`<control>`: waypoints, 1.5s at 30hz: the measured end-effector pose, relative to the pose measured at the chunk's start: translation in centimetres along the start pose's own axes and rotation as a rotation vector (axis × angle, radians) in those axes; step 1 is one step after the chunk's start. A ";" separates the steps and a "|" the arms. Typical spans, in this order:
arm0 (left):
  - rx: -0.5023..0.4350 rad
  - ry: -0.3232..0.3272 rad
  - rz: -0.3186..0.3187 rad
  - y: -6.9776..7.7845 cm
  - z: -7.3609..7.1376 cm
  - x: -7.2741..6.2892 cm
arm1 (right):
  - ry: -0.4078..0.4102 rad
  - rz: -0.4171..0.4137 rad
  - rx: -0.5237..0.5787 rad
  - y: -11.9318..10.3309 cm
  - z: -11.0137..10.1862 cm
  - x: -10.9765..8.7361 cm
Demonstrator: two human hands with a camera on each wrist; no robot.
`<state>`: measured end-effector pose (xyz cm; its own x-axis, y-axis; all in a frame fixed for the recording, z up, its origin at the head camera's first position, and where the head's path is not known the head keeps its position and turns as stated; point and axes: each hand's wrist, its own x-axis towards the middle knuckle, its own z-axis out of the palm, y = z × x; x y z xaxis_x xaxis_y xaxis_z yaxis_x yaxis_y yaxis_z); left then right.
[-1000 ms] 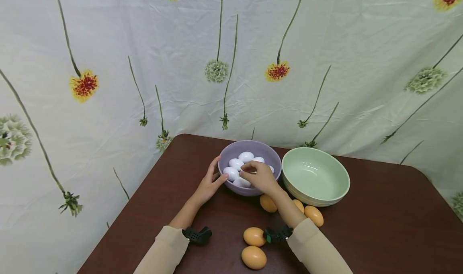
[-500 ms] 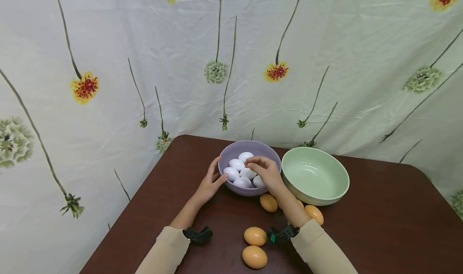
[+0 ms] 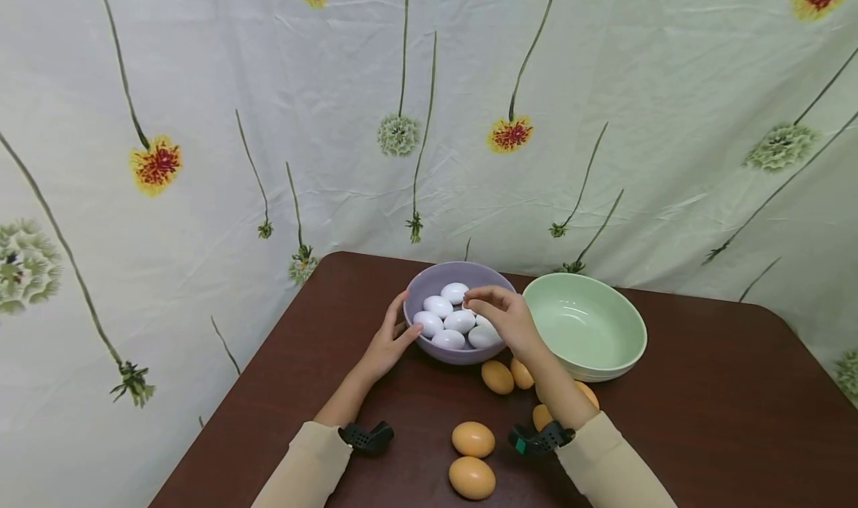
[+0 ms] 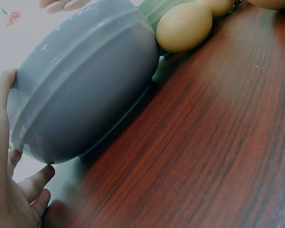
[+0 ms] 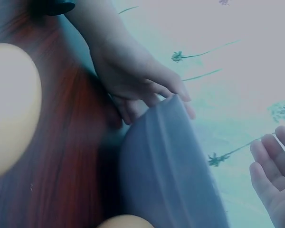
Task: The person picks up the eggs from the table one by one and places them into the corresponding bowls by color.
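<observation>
The purple bowl [image 3: 459, 355] holds several white eggs [image 3: 459, 322]. My left hand [image 3: 389, 344] grips its left side, thumb over the rim and fingers spread along the outer wall. In the left wrist view those fingers lie against the bowl's wall [image 4: 95, 85]. Over the right part of the bowl is my right hand [image 3: 506, 318], fingers loosely bent, above the eggs. The right wrist view shows that right hand [image 5: 275, 185] holding nothing, apart from the rim. It hides some of the eggs in the head view.
A green bowl [image 3: 590, 329] stands just right of the purple one, with no eggs visible inside. Two brown eggs [image 3: 472, 439] lie in front on the dark wooden table [image 3: 704, 418]. Several more lie before the bowls, partly behind my right forearm. A flowered cloth [image 3: 335, 121] hangs behind.
My right hand has drawn up and to the right from among the white eggs, uncovering more of them. My left hand stays on the purple bowl.
</observation>
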<state>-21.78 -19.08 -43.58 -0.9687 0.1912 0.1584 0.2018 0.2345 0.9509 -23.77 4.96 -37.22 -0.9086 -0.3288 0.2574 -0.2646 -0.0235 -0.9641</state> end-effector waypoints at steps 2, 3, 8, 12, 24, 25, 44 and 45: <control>0.000 -0.003 0.005 0.1 0.0 0.0 | -0.001 -0.009 -0.003 -0.3 -0.5 -0.2; -0.001 -0.003 0.009 0.1 0.0 0.0 | 0.001 -0.013 -0.010 -0.4 -0.7 -0.3; 0.001 -0.001 0.009 0.0 0.0 0.0 | 0.012 -0.029 -0.033 -0.9 -2.1 -0.8; -0.005 0.006 0.009 -0.2 0.0 -0.1 | 0.029 -0.018 -0.044 -1.2 -3.2 -1.3; -0.014 0.011 0.006 -0.5 0.0 0.0 | 0.088 -0.005 -0.166 -1.7 -6.5 -2.9; -0.019 0.012 0.007 -0.5 0.0 0.0 | 0.091 -0.007 -0.173 -1.7 -6.9 -3.1; -0.013 0.022 0.009 -0.4 0.2 0.2 | 0.289 -0.047 -0.088 -1.3 -14.4 -8.1; -0.015 0.022 0.007 -0.4 0.2 0.2 | 0.298 -0.053 -0.067 -1.2 -14.8 -8.3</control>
<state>-22.01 -18.92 -43.95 -0.9703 0.1717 0.1706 0.2064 0.2187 0.9537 -20.70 21.71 -37.18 -0.9449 -0.0373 0.3251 -0.3263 0.0325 -0.9447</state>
